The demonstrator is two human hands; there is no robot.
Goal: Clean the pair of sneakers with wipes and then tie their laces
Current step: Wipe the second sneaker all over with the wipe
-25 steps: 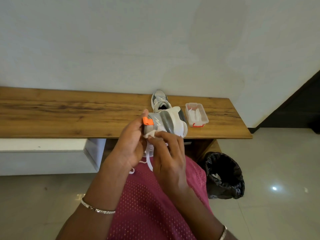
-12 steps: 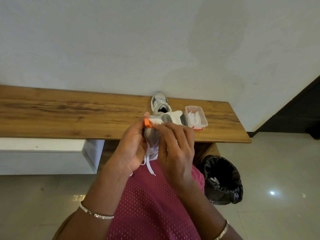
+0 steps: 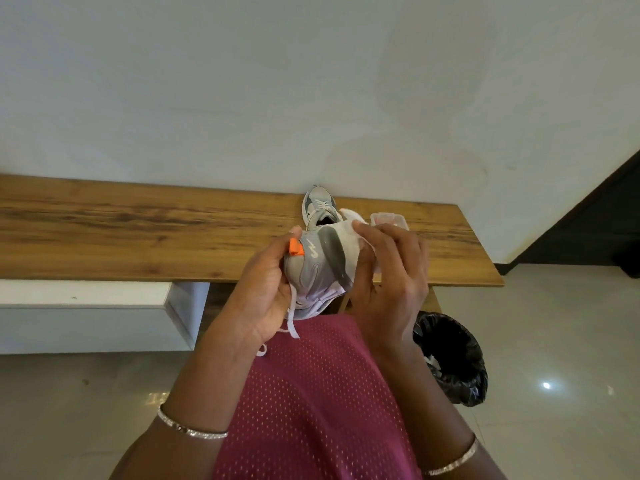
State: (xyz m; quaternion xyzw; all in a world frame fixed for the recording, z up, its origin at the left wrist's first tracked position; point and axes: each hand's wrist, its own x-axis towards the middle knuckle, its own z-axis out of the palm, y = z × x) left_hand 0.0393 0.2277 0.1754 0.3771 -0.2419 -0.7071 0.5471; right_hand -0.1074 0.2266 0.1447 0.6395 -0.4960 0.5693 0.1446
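Note:
My left hand [image 3: 263, 289] grips a grey and white sneaker [image 3: 317, 268] by its heel, where an orange tab shows, and holds it in the air above my lap. Loose white laces hang below it. My right hand [image 3: 391, 271] presses a white wipe [image 3: 351, 216] against the sneaker's sole side, fingers closed over it. The second grey sneaker [image 3: 320, 206] stands on the wooden bench [image 3: 138, 233] by the wall, its toe pointing away, laces loose.
A clear plastic wipe box [image 3: 389, 220] sits on the bench right of the second sneaker, partly hidden by my right hand. A black-lined bin [image 3: 450, 358] stands on the tiled floor below the bench's right end. A white wall backs the bench.
My right hand has slid with the wipe from the sneaker's heel side near me to its far right side. The sneaker has turned, showing more of its grey side.

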